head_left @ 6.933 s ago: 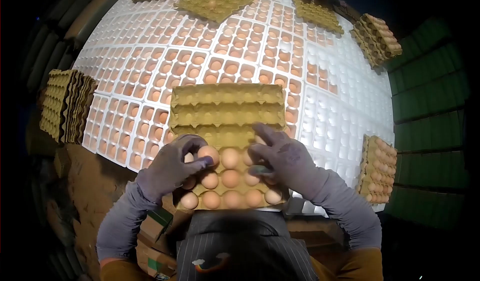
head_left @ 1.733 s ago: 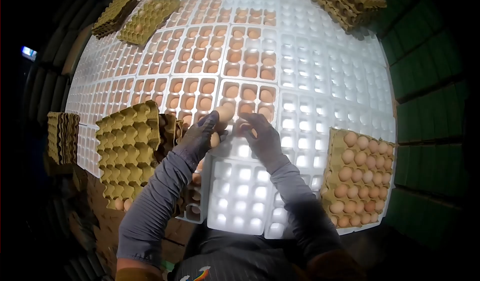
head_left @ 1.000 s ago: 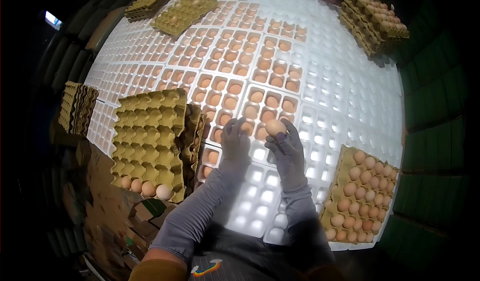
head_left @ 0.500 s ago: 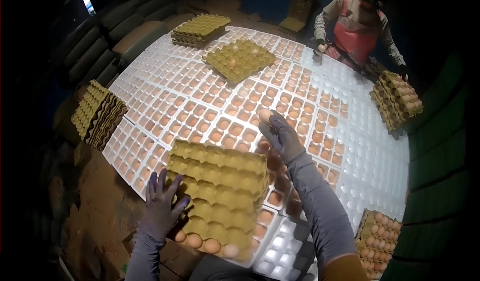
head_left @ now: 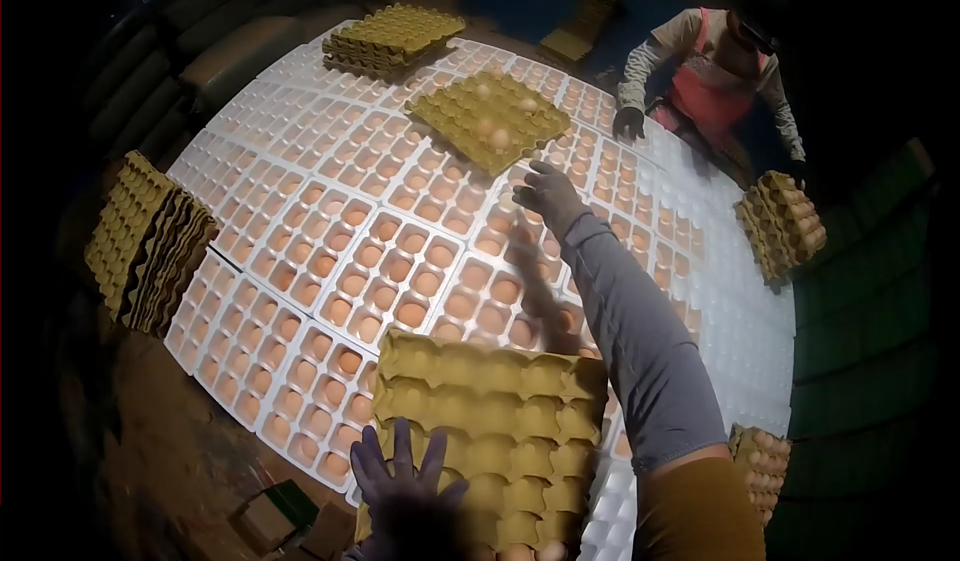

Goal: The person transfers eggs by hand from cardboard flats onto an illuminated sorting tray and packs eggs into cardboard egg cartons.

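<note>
My gloved left hand (head_left: 405, 476) lies with fingers spread on the left edge of a yellow-brown pulp egg tray (head_left: 490, 411) near me. A couple of eggs (head_left: 535, 553) show at that tray's near edge. Reaching forward, my gloved right hand (head_left: 550, 199) hovers above the white trays, fingers bent and apart, no egg visible in it. Just beyond its fingertips rests another pulp tray (head_left: 460, 126) bearing several loose eggs (head_left: 500, 139). White plastic trays (head_left: 375, 216) with brown eggs (head_left: 411, 314) in their cells spread beneath both arms.
Pulp tray stacks stand at the left (head_left: 150, 241) and far edge (head_left: 390, 36). Egg-filled trays sit at the right (head_left: 780, 226) and lower right (head_left: 762, 471). Across the table is a person in a red apron (head_left: 710, 96), a gloved hand (head_left: 628, 123) at the edge.
My right hand has moved forward and no longer shows an egg; the far pulp tray carries one more. The near pulp tray appears lower right. The other person's hand no longer shows an egg.
</note>
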A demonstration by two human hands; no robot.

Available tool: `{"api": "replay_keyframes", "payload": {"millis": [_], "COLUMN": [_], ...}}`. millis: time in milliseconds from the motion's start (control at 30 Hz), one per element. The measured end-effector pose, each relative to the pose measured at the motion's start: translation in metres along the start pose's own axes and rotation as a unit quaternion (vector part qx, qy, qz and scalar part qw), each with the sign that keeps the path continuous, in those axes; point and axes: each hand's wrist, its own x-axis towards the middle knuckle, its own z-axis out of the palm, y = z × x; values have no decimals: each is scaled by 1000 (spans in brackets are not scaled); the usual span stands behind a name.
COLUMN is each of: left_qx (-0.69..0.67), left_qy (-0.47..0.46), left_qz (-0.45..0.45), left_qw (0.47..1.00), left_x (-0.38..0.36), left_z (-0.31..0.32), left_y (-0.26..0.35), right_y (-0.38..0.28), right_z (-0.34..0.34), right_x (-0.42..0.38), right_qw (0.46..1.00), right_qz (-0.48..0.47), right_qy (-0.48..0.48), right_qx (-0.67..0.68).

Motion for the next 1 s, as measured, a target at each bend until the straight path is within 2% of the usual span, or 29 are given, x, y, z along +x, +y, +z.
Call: {"api": "replay_keyframes", "payload": {"millis": [33,100,167,233,300,333,367,400,433,467,533,633,667,700,733,767,800,833,867,900,933,967,1000], "left_qx": [-4,9,1,-72,-155,-327,-485,-529,-428,-381,-295,-140,-148,-139,-133,-129,-133,-147,-162,-179,-460,-680,-614], "left_qy": [7,45,37,10,0,-30,-60,-7,15,-32,-118,-91,-65,-62,-59,-56,-53,-40,-26,-10,-65,-120,-130], "left_qz": [2,16,25,0,9,-53,-118,-119,-34,33,161,288,290,302,314,324,325,323,323,322,105,-123,-41], "left_qw": [1000,999,999,997,988,943,864,840,903,923,935,943,943,941,938,936,935,934,932,930,879,713,777], "left_x": [-2,0,-1,0,-1,-4,-11,-19,-28,-37,-53,-69,-72,-71,-70,-70,-70,-71,-71,-70,-74,-79,-78], "left_z": [5,12,-4,-19,-33,-39,-47,-60,-60,-66,-76,-62,-55,-52,-50,-48,-47,-48,-51,-54,-69,-80,-76], "left_y": [0,-3,3,8,2,-10,-21,-21,-34,-42,-42,-32,-34,-35,-35,-35,-33,-33,-33,-31,-24,-17,-15], "right_y": [-38,-65,-95,-122,-121,-120,-115,-109,-102,-91,-74,-52,-59,-67,-75,-83,-91,-76,-73,-73,-62,-40,-32], "right_z": [14,7,1,0,-2,-2,2,8,13,23,44,49,49,50,51,52,57,59,64,70,69,63,61], "right_x": [-59,-137,-224,-309,-399,-441,-479,-509,-536,-558,-577,-586,-590,-593,-596,-597,-588,-583,-584,-584,-582,-584,-582], "right_qw": [994,999,997,984,970,955,935,914,889,873,820,814,854,937,983,990,991,984,941,861,833,834,846], "right_qz": [77,36,-59,-58,-44,-71,-97,-112,-126,-129,-139,-181,-145,-70,9,88,88,-4,-72,-134,-158,-169,-182], "right_qy": [34,6,-5,41,35,7,-24,-56,-89,-110,-166,-98,-77,-13,48,107,103,61,9,-45,-83,-93,-93], "right_qx": [67,28,-46,-165,-235,-288,-339,-387,-431,-458,-530,-544,-494,-342,-177,-7,-13,-165,-332,-489,-524,-516,-492]}}
